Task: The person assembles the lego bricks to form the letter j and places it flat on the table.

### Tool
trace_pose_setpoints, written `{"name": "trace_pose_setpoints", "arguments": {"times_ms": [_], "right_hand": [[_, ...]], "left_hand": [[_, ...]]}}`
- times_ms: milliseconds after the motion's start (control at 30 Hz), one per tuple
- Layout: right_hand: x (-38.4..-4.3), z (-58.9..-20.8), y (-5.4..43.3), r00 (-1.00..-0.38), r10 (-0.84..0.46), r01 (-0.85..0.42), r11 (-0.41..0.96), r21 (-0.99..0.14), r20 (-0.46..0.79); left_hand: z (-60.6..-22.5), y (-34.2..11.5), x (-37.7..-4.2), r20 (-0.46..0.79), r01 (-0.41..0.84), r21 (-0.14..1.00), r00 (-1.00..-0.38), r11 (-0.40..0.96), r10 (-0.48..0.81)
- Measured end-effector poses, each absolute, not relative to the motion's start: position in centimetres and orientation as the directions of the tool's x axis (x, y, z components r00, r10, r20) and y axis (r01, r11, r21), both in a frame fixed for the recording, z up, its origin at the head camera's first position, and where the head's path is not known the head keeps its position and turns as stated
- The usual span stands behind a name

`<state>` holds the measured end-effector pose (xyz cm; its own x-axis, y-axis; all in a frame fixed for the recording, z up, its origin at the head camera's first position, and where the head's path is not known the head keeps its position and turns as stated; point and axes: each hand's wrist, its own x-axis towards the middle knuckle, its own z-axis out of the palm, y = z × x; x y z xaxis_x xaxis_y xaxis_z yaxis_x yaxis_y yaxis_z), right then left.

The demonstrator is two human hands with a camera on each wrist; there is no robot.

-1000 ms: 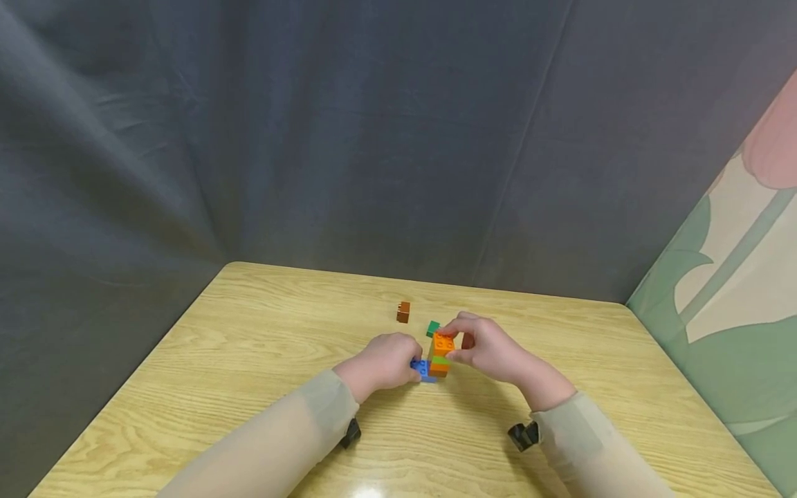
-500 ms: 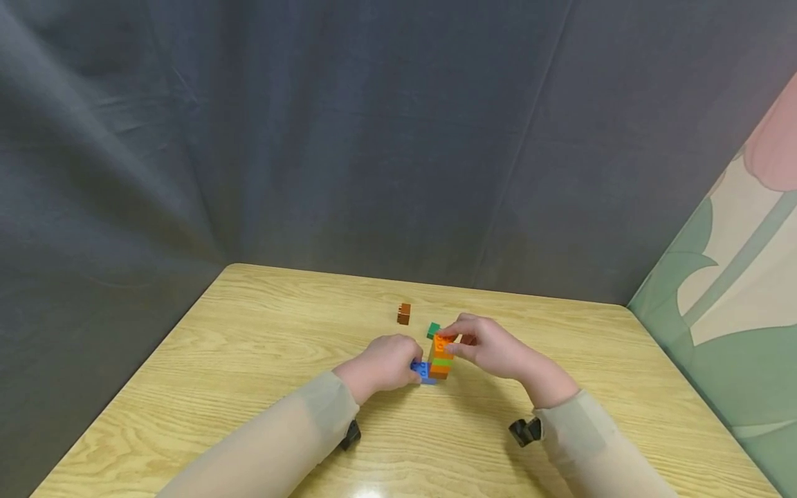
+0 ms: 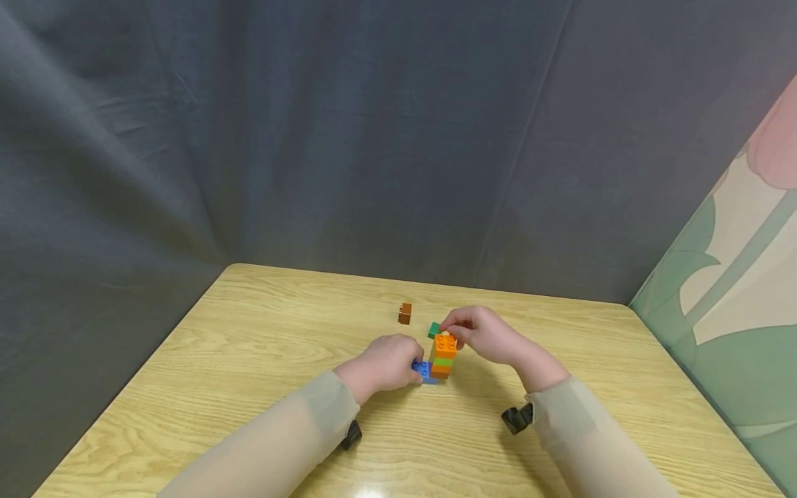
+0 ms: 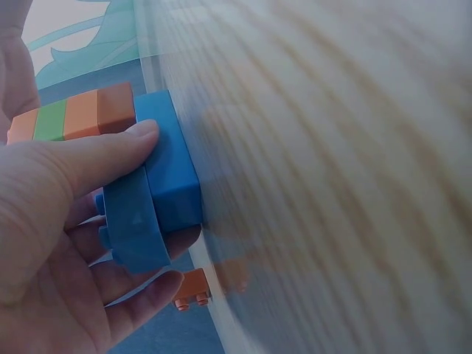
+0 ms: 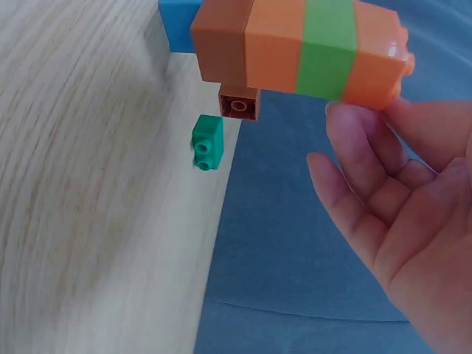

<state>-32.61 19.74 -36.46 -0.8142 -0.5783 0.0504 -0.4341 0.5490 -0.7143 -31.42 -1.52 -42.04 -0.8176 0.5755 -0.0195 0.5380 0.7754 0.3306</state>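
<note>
My left hand (image 3: 384, 362) holds blue bricks (image 4: 171, 162) low at the table, thumb on the near side and fingers behind. In the left wrist view, a second blue piece (image 4: 135, 225) sits on the lower one. Beside it rises a tower (image 3: 443, 356) of brown, orange, lime green and orange toy bricks, its studs on top. My right hand (image 3: 488, 335) is at the tower's upper far right side. Its fingertips are right at the top orange brick (image 5: 377, 55), with the fingers loosely bent and not around it.
A dark green brick (image 5: 208, 141) lies on the wooden table (image 3: 249, 346) just behind the tower. Farther back lies a brown brick (image 3: 405, 313). Dark cloth (image 3: 373, 138) hangs behind the table, and a flower-patterned panel (image 3: 741, 290) stands on the right.
My right thumb and fingers have let go of the top orange brick and slid back toward its far right side. My left hand stays on the blue bricks; the tower stands in place.
</note>
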Motion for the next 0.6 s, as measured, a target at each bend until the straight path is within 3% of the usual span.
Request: {"name": "trace_pose_setpoints", "arguments": {"times_ms": [300,600], "right_hand": [[-35.0,-38.0,19.2,-0.863,-0.492,-0.442,0.634,-0.635,0.109],[-37.1,-38.8,17.6,-0.877,-0.474,-0.425,0.678,-0.599,0.086]], "left_hand": [[-41.9,-1.5,-31.5,-0.016,0.547,0.332,-0.811,0.768,0.584],[-41.9,-1.6,-31.5,-0.015,0.555,0.32,-0.808,0.768,0.59]]}}
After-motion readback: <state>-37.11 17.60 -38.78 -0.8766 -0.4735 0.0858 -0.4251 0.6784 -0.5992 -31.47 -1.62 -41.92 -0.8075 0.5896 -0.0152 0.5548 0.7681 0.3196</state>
